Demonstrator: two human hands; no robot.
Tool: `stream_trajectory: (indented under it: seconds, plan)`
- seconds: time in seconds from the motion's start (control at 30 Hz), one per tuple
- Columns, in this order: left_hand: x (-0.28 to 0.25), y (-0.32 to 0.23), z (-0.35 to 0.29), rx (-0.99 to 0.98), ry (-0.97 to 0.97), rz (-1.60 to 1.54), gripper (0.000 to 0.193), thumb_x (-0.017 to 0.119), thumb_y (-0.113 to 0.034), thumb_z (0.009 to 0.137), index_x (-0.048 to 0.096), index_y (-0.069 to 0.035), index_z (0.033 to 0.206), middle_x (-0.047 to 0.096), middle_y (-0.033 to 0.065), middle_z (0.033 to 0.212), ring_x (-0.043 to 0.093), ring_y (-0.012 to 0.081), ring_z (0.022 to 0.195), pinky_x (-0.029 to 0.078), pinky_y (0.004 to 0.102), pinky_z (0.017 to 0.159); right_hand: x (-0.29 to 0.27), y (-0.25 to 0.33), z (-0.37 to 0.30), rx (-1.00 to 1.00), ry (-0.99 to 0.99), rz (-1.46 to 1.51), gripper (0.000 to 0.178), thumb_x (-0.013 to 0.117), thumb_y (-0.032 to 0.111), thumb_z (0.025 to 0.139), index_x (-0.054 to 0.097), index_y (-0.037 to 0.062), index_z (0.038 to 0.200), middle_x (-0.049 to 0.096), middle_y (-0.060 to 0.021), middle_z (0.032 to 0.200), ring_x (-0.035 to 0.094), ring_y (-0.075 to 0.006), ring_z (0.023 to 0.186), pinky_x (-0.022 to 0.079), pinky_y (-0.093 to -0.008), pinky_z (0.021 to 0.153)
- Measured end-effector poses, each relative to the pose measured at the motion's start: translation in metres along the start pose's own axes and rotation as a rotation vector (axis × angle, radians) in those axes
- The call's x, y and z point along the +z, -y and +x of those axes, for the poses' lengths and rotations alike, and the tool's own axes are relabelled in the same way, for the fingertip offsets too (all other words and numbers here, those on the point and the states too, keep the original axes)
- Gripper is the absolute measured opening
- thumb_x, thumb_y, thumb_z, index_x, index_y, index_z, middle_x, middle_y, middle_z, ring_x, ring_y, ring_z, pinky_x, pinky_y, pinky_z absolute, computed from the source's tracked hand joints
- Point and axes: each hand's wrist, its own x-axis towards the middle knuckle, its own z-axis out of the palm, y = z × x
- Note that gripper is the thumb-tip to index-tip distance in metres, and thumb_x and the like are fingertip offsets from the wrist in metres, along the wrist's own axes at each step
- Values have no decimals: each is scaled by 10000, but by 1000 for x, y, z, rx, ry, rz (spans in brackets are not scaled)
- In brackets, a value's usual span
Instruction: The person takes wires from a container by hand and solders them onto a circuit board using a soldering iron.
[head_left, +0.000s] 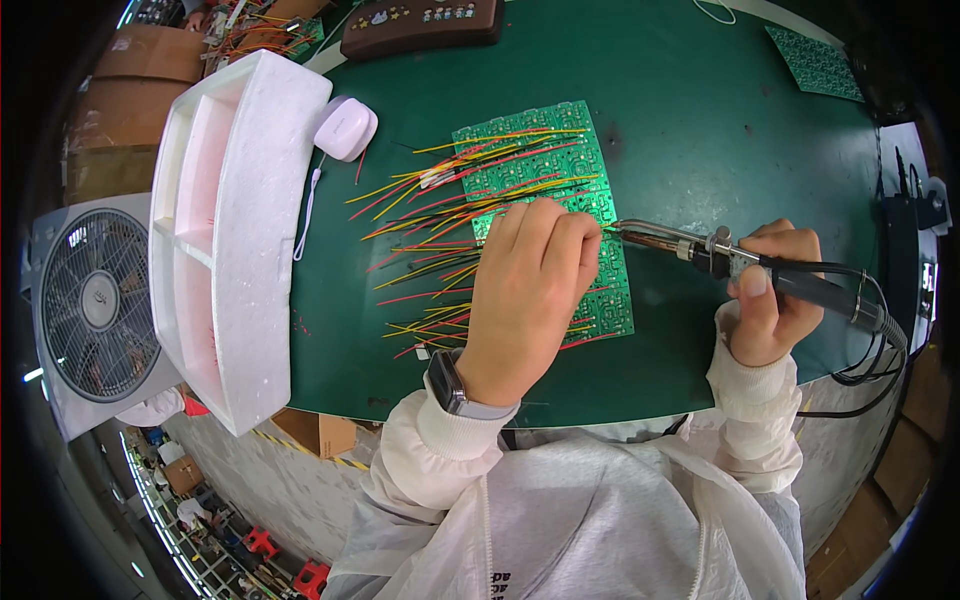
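A green circuit board panel [610,270] lies on the table, with red, yellow and black wires [420,215] fanned out over its left side. My left hand [535,285] rests above the panel with fingers closed in a pinch on a wire, most of it hidden under the hand. In my right hand [775,295] is a soldering iron [730,258], gripped by its dark handle. Its tip points left and meets the panel right beside my left fingertips. A thin metal tube runs along the top of the iron toward that same spot.
A white foam box [262,230] with compartments stands at the left, beside a pale pink case [346,128] with a strap. A brown case [422,28] lies at the far edge. Another green panel [815,65] is far right. The iron's black cable [893,345] loops at the right. A fan [98,300] stands beyond the box.
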Motion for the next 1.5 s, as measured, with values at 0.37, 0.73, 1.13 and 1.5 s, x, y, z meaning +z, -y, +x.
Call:
stream_trajectory:
  seconds: [0.37, 0.73, 1.13, 1.5]
  plan:
    - [-2, -1, 0, -27, 12, -15, 201, 632, 43, 629, 515, -39, 769, 460, 46, 723, 478, 178, 654, 385, 297, 608, 0, 1, 2, 74, -6, 51, 211, 592, 135, 730, 505, -57, 734, 469, -72, 685, 410, -125, 553, 313, -245, 483]
    - [-4, -2, 2, 14, 20, 40, 202, 623, 44, 624, 506, -44, 763, 457, 54, 717, 469, 210, 661, 377, 318, 608, -10, 5, 13, 174, -267, 190, 258, 497, 220, 704, 467, -34, 740, 424, -53, 597, 342, -73, 420, 348, -214, 466]
    - [-6, -4, -3, 4, 41, 77, 197, 627, -3, 646, 521, -43, 807, 474, 75, 828, 481, 238, 761, 376, 334, 657, -15, 0, 11, 211, -409, 158, 273, 522, 239, 687, 481, -12, 786, 449, -59, 625, 386, -86, 457, 290, -175, 406]
    - [-37, -4, -45, -72, 165, 198, 814, 682, -415, 562, 365, -10, 1193, 380, 130, 1210, 397, 290, 1060, 301, 406, 868, -13, -6, 10, 147, -443, 210, 205, 522, 169, 716, 487, -9, 813, 464, -54, 615, 378, -81, 461, 269, -182, 405]
